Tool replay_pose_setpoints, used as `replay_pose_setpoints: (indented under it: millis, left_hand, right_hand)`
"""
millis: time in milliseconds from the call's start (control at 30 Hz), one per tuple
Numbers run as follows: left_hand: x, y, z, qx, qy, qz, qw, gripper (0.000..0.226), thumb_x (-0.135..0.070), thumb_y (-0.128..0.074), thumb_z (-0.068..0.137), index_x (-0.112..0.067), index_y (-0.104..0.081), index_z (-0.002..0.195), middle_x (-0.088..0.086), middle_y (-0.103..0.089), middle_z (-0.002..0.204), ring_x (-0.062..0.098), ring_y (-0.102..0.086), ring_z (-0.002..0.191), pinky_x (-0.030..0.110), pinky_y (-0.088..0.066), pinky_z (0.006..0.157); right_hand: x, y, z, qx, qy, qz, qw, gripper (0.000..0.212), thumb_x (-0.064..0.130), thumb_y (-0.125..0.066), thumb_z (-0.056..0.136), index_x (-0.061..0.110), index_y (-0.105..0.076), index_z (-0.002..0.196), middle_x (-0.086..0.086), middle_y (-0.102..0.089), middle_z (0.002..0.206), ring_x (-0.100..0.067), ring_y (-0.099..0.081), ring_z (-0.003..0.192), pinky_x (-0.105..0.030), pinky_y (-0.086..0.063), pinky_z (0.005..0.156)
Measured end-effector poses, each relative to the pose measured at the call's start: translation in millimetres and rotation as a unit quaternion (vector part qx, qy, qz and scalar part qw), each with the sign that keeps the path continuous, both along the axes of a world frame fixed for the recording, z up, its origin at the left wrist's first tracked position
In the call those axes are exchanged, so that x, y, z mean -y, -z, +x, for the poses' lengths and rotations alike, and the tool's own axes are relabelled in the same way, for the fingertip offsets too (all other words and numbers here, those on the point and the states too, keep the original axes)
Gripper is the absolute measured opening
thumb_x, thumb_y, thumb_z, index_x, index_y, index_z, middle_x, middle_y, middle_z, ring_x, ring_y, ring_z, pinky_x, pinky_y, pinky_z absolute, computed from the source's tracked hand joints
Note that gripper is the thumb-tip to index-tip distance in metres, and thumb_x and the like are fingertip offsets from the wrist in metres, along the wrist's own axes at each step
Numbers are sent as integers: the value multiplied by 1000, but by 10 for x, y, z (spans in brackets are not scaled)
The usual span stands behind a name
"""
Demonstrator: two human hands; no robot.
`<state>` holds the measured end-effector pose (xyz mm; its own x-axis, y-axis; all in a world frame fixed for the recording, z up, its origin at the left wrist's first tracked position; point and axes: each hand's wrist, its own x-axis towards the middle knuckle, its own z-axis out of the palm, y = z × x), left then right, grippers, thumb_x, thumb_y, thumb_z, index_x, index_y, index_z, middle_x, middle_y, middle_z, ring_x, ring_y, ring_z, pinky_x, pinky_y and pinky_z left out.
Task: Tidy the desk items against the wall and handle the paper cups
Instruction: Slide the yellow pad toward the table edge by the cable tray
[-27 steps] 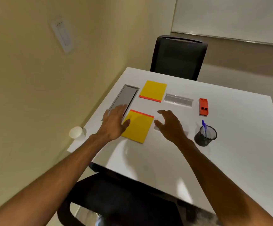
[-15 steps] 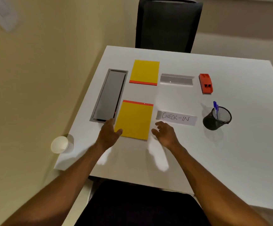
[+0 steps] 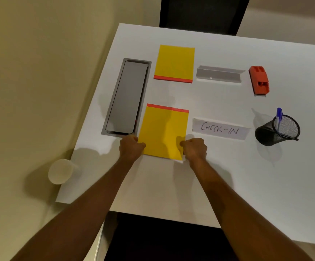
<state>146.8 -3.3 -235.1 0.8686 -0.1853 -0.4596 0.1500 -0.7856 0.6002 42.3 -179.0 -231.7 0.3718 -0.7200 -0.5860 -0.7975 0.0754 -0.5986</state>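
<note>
Yellow pad (image 3: pixel 163 129) is lying longways, with the wall (image 3: pixel 40 72) to its left. Left hand (image 3: pixel 132 148) and right hand (image 3: pixel 194 149) are each gripping a near corner.

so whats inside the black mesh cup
A couple of blue pens stand in the mesh cup, tops poking above its rim. The cup's bottom is out of sight, so anything there is hidden.
</note>
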Motion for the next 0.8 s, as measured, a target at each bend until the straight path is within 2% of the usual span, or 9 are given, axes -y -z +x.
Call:
replay_pose_setpoints:
  millis: [100,200,333,367,433,500,600,700,800]
  left_hand:
    - [-19,32,111,-65,-75,-41,994,26,-7,-73,80,-13,-54,64,2,-53,66,15,-50,60,30,-43,69]
    - [-71,69,236,-96,-93,-43,990,10,-2,-70,81,-6,-62,78,11,-58,79,24,-55,74,33,-47,71]
    - [-120,71,283,-122,-88,-72,986,17,6,-70,80,-1,-72,95,13,-67,95,29,-63,92,41,-56,88]
    - [-133,56,274,-118,-87,-74,986,17,6,-70,80,-1,-71,96,13,-67,95,29,-63,90,40,-56,87]
    - [-163,16,265,-110,-89,-81,987,17,6,-70,80,-3,-69,94,14,-66,93,28,-61,84,40,-56,83]
    - [-216,-25,273,-102,-100,-90,986,18,7,-70,80,-1,-68,96,14,-66,91,28,-60,81,41,-57,82]
    - [-329,-112,332,-82,-119,-110,983,18,7,-71,80,2,-69,98,14,-65,88,27,-61,79,43,-57,82]
    - [-491,-232,439,-27,-122,-93,988,20,3,-73,79,-3,-71,98,11,-68,89,23,-63,82,37,-57,81]
    - [-695,-326,562,42,-106,-63,991,19,0,-72,80,-5,-73,98,9,-71,92,22,-65,85,35,-56,82]
  right_hand:
    - [32,73,52,-11,39,24,999,38,24,-75,81,-3,-66,106,-19,-71,100,-35,-71,89,-48,-59,84]
    - [112,139,81,-1,77,66,995,37,18,-74,81,-5,-64,109,-22,-70,102,-37,-71,91,-50,-60,84]
    - [161,146,69,0,76,85,993,15,3,-66,85,-2,-70,99,-26,-70,99,-38,-69,84,-43,-58,74]
    - [146,132,50,9,71,79,994,9,1,-64,86,3,-71,92,-24,-70,96,-35,-67,80,-41,-57,72]
    - [102,100,18,34,71,81,994,16,-2,-65,85,12,-69,80,-19,-69,92,-30,-64,78,-40,-57,72]
    - [48,42,-1,66,74,98,990,22,-7,-66,84,14,-68,78,-16,-68,89,-29,-64,77,-43,-60,75]
    - [-41,-47,49,108,52,100,988,24,-8,-67,85,14,-66,78,-15,-66,82,-25,-60,63,-40,-58,73]
    - [-191,-134,195,150,32,102,983,20,-8,-66,87,12,-68,92,-13,-67,81,-21,-61,63,-34,-56,65]
    - [-404,-197,387,185,-10,130,974,38,-12,-65,86,17,-66,112,-8,-68,82,-19,-64,69,-27,-56,59]
